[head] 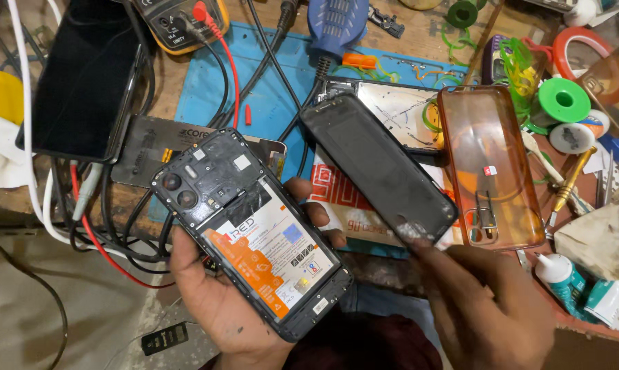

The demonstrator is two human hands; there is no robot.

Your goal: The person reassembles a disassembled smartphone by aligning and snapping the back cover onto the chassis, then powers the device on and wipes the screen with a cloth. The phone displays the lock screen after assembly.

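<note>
Opened phone [251, 233], back off and battery showing, lies cradled in the left hand [220, 301], fingers wrapped round its edges, camera end pointing up-left, long axis on a diagonal. Just to its right the right hand [488, 301] pinches the lower corner of the black back cover [378, 168], which slants along much the same diagonal above the blue mat [268, 75] on the tabletop [433, 41]. An orange clear case [491, 168] lies beside it. The cover sits nearer the right hand, close to the phone.

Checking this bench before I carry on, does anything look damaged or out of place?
Yes: the phone in the left hand lies open, battery exposed. The right hand holds its black back cover apart.
</note>
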